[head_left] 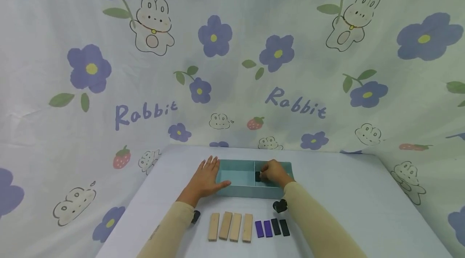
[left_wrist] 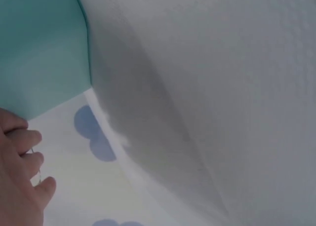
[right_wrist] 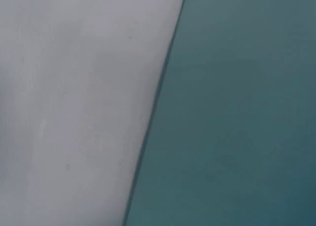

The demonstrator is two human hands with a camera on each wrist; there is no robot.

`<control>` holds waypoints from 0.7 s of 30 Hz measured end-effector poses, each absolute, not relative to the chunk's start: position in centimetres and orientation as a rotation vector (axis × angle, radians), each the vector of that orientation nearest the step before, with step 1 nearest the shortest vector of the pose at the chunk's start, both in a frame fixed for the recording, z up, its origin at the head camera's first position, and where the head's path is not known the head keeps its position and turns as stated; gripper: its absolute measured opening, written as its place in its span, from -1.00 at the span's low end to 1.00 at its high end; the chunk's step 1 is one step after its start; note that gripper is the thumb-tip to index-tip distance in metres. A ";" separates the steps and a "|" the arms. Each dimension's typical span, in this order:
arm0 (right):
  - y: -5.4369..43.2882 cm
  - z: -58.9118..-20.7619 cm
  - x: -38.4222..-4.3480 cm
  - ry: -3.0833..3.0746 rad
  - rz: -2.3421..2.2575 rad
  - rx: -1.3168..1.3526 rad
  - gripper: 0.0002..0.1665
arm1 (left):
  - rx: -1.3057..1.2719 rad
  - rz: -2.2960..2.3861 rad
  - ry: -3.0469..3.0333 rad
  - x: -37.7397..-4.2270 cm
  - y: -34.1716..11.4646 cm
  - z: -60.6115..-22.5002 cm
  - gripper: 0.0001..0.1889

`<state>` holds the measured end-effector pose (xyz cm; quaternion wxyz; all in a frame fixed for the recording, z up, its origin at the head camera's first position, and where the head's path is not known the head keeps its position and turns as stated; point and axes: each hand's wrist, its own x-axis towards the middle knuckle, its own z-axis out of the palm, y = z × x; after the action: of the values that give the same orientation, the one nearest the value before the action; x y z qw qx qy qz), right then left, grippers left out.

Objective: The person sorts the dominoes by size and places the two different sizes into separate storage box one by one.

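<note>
With my left hand [head_left: 204, 180] spread at the left end of the blue tray [head_left: 250, 191] and my right hand [head_left: 275, 172] pinching 1 black block [head_left: 257, 176] in the right compartment, just below and right of the frame's centre, I'd best steady the tray and settle the block flush along the divider [head_left: 254, 166].

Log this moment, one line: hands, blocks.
left hand: at tray left end | right hand: pinches black block, right compartment | table: four wooden blocks, purple pair, black pair
</note>
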<state>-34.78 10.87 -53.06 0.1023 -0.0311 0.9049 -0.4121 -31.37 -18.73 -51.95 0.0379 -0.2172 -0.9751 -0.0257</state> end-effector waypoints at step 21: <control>9.3 -53.2 -34.7 2.777 -1.094 -0.112 -0.86 | -0.673 -0.203 -2.966 -31.3 -18.8 -52.7 0.15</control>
<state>-34.70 9.26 -53.17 0.0770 -0.0374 0.9270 -0.3653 -31.27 -18.83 -52.74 0.0465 -0.2206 -0.9720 -0.0666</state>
